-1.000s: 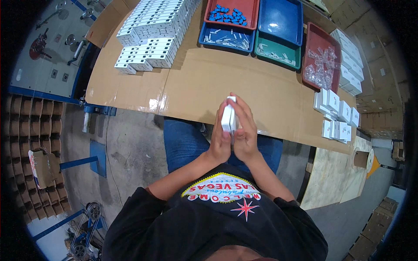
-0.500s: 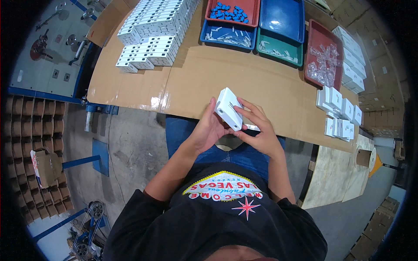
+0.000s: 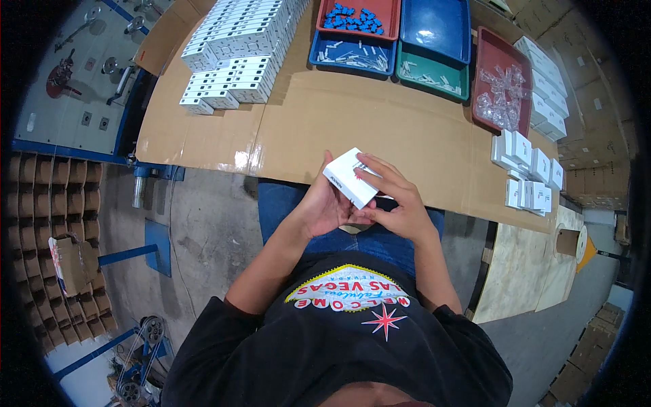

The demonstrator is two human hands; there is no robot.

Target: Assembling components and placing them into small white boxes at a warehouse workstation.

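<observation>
A small white box [image 3: 352, 178] with dark print is held between both hands, above my lap and just off the table's near edge. My left hand [image 3: 321, 205] cups it from the left and below, with the thumb up along its side. The fingers of my right hand [image 3: 401, 203] lie bent over its top and right side, and the right thumb sits at its near lower corner. The underside of the box and some left fingertips are hidden.
Stacked white boxes [image 3: 237, 41] stand at the table's far left. Beyond the cardboard-covered table [image 3: 325, 122] middle are a red tray [image 3: 395, 27] of blue pieces, blue and green trays, and a dark red tray [image 3: 485, 81] of clear plastic. Small white boxes [image 3: 539, 169] lie right.
The white box has turned in my hands, so another printed side now faces me, and it looks more level. The right fingers have moved slightly left across its top.
</observation>
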